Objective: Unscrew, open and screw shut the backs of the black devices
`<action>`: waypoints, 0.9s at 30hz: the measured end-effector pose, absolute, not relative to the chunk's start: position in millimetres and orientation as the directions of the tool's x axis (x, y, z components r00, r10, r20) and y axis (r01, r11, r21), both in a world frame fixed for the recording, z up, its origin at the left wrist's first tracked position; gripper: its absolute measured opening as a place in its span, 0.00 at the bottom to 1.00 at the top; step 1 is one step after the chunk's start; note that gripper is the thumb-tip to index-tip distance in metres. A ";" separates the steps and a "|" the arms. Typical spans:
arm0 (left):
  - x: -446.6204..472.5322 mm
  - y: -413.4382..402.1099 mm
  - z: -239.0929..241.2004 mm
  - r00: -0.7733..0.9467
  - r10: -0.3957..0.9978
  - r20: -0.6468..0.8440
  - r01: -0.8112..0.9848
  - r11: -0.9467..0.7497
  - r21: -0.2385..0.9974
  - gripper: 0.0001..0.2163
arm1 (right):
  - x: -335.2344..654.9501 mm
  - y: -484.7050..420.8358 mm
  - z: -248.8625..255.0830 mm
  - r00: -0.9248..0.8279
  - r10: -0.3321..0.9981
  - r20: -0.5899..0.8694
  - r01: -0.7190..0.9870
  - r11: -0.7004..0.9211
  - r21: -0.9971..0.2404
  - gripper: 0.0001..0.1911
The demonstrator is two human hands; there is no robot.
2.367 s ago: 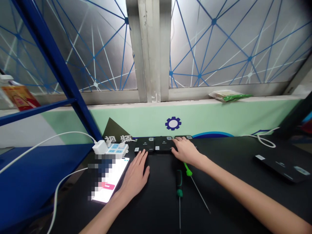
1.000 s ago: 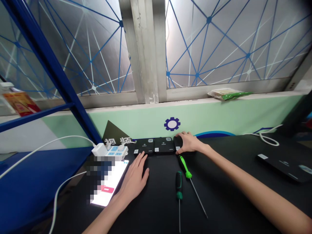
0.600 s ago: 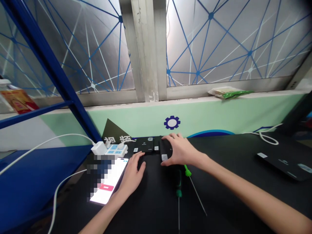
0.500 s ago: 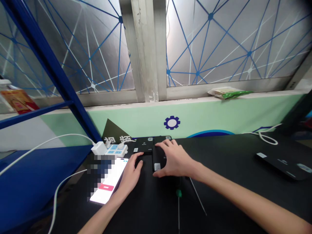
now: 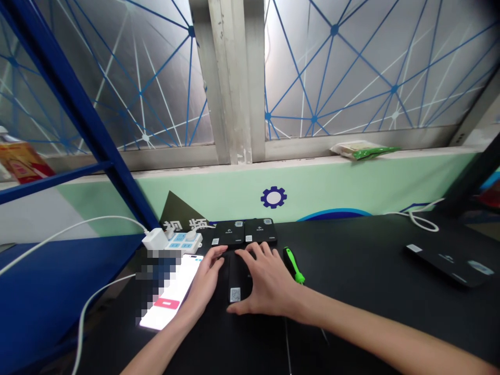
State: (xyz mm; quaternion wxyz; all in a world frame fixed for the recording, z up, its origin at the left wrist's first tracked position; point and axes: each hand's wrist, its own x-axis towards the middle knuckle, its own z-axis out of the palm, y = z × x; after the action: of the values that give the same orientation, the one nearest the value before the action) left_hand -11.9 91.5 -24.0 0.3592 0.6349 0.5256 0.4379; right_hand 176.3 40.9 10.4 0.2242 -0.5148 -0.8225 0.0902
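Observation:
My right hand (image 5: 269, 276) spans a flat black box (image 5: 239, 276) with a square white code label, its thumb at the near edge and its fingers at the far edge. Most of the box's right side is hidden under the palm. My left hand (image 5: 206, 281) lies just left of that box, fingers loosely stretched and holding nothing; whether it touches the box I cannot tell. Two similar black boxes, the left one (image 5: 228, 234) and the right one (image 5: 261, 230), lie side by side behind my hands. Beyond my right wrist is a screwdriver (image 5: 294, 264) with a green and black handle.
A lit phone (image 5: 172, 291) lies left of my left hand. Behind it sit a white power strip (image 5: 182, 240) and a plugged-in charger (image 5: 155, 239) with white cables. Another black box (image 5: 449, 264) lies at the right. Thin metal shafts (image 5: 288, 344) lie near the front.
My right hand has drawn the black box toward me and slightly left, off the right rear box, which now shows fully. The green screwdriver handle has come into view. My left hand stays nearly in place.

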 end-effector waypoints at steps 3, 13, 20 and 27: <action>-12.6 91.4 -22.6 0.052 0.986 0.161 0.322 -0.169 0.932 0.14 | 171.8 37.3 6.7 -0.382 0.883 0.274 0.796 0.465 -0.387 0.55; -11.9 92.8 -20.3 0.023 0.986 0.167 0.279 -0.166 0.946 0.14 | 172.0 33.0 -0.3 -0.376 0.902 0.212 0.859 0.426 -0.286 0.50; -11.8 94.7 -28.4 0.090 0.977 0.193 0.389 -0.213 0.896 0.13 | 185.3 28.7 -1.5 -0.380 0.900 0.216 0.865 0.428 -0.261 0.50; -7.0 86.4 -35.0 0.212 0.935 0.284 0.556 -0.354 0.752 0.12 | 209.8 21.2 -14.8 -0.426 0.873 0.237 0.831 0.481 -0.280 0.52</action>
State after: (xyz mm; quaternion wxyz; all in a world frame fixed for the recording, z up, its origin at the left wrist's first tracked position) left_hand -7.0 86.4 -35.0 0.2565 0.7349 0.5071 0.3699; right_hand 209.8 21.2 -14.8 0.1770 -0.5057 -0.8422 0.0602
